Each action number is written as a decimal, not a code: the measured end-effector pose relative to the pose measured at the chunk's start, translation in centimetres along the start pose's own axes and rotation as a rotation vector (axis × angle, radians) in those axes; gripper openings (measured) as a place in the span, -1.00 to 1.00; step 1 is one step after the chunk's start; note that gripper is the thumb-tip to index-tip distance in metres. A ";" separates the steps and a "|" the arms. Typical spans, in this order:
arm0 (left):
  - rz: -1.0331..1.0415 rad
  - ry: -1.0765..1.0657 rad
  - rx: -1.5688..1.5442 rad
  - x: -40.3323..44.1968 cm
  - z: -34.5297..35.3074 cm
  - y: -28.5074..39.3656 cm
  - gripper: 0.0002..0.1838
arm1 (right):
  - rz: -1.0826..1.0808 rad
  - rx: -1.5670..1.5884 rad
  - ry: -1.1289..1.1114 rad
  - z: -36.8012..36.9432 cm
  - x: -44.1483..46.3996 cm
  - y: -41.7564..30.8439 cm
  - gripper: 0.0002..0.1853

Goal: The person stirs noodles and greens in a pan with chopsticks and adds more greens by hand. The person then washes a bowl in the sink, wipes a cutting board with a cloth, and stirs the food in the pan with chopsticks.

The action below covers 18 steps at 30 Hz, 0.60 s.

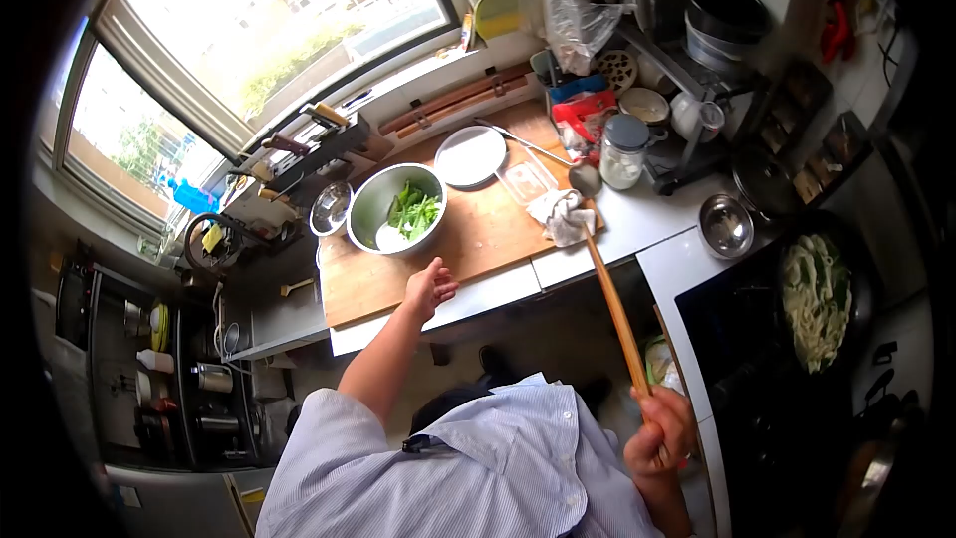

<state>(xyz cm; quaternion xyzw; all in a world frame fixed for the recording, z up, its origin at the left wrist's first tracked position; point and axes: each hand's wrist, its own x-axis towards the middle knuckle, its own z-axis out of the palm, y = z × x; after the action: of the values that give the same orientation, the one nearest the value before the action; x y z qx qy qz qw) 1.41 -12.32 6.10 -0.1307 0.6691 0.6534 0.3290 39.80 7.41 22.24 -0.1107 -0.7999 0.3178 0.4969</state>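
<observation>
My right hand is closed around a pair of long wooden chopsticks, held at the lower right of the view. Their far tips point up toward a crumpled cloth at the edge of the cutting board; whether they touch it I cannot tell. My left hand is open and holds nothing, its fingers stretched out over the board's front edge. Just beyond it stands a metal bowl with chopped green vegetables and something white inside. The wooden cutting board lies under the bowl.
Right of me, a pan with noodles and greens sits on the black stove. A small metal bowl, a glass jar, a ladle and a white plate stand around the counter. Knives are in a rack by the window.
</observation>
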 end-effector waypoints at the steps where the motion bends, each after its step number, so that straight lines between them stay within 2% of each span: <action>1: -0.008 0.011 -0.109 0.1 -1.3 0.5 -0.49 | 0.049 0.070 -0.063 2.2 0.0 0.9 -0.81; 3: 0.003 0.027 -0.210 1.4 -4.5 1.4 -0.46 | 0.012 0.049 -0.158 6.2 0.4 2.6 -0.83; 5: 0.032 0.159 -0.355 1.7 -6.4 2.7 -0.44 | 0.024 0.066 -0.212 10.2 0.7 3.4 -0.83; 7: 0.058 0.126 -0.393 3.2 -9.6 3.2 -0.44 | -0.006 0.047 -0.321 14.7 1.0 3.9 -0.83; 11: 0.120 0.133 -0.315 4.1 -12.8 5.0 -0.50 | -0.069 -0.002 -0.463 24.6 1.0 5.1 -0.83; 13: 0.198 0.082 -0.142 5.0 -14.1 6.1 -0.61 | -0.075 -0.072 -0.553 28.8 0.6 6.1 -0.83; 14: 0.259 0.077 -0.108 5.6 -14.5 6.4 -0.78 | -0.072 -0.084 -0.557 30.7 0.3 6.9 -0.83; 16: 0.259 0.089 -0.019 5.9 -15.7 7.8 -0.83 | -0.093 -0.216 -0.688 33.8 -0.1 8.5 -0.82; 18: 0.272 0.116 0.145 5.0 -16.9 8.9 -0.84 | -0.093 -0.278 -0.717 35.5 -0.8 9.8 -0.82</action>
<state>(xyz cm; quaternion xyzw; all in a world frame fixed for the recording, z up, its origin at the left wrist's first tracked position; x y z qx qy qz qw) -12.28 -26.24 8.87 -0.0526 0.7438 0.6334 0.2069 8.07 0.46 4.78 -0.0228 -0.9624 0.2020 0.1800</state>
